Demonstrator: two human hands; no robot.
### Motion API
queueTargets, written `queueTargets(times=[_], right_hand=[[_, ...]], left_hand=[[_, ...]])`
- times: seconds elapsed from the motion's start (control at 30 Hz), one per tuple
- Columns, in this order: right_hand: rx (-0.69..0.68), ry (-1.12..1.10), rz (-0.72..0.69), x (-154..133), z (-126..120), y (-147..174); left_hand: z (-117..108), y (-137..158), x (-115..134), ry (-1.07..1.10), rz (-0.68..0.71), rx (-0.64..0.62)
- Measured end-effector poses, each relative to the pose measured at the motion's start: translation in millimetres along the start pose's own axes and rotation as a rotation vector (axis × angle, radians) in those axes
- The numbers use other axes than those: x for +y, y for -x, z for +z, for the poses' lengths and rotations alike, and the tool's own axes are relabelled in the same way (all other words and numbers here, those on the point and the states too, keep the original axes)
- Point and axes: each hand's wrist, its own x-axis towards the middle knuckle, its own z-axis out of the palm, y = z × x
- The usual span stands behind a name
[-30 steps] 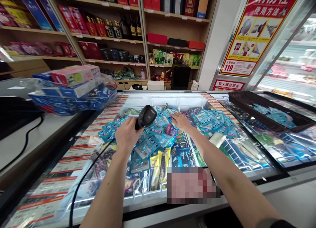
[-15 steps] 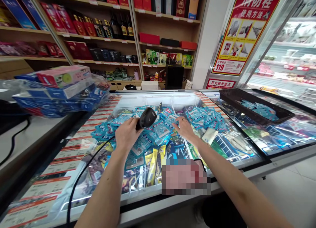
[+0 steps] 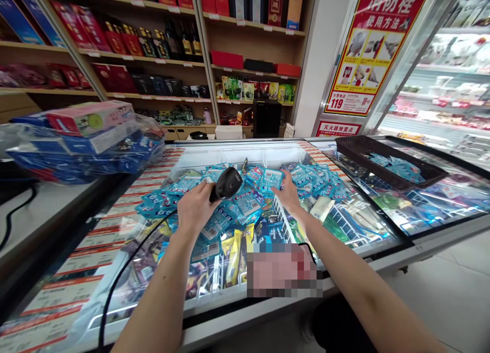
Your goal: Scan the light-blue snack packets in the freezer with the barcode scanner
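I'm facing the freezer (image 3: 229, 322), a brown tray (image 3: 358, 151) sitting near its far edge, blue packets (image 3: 247, 206) cluttering its middle. My left hand (image 3: 197, 205) is gripping a scanner (image 3: 228, 183), cable (image 3: 102, 327) trailing nearward; my right hand (image 3: 289, 195) is pinching one packet (image 3: 270, 178) toward the far edge.

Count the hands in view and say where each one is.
2: the left hand grips a black scanner above the scattered blue packets; the right hand, farther right in the picture, holds a single blue packet. No others show.
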Motion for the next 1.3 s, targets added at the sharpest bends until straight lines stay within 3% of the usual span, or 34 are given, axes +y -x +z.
queueTargets(times=[0.1,0.23,0.5,0.8,1.0,1.3], right_hand=[[0.059,-0.141,0.095,9,-13,-1],[0.063,-0.315,0.121,21,-24,0],[0.042,-0.626,0.173,36,-18,2],[0.059,-0.568,0.155,38,-17,-1],[0.057,-0.507,0.155,38,-21,-2],[0.055,-0.5,0.142,37,-21,-1]], left_hand=[[1,-1,4,0.006,0.052,0.0],[2,-2,10,0.031,0.134,-0.015],[-7,-17,35,0.093,0.201,-0.103],[3,-21,47,0.158,0.128,-0.138],[11,-12,43,0.127,0.201,-0.152],[14,-10,42,0.123,0.157,-0.115]])
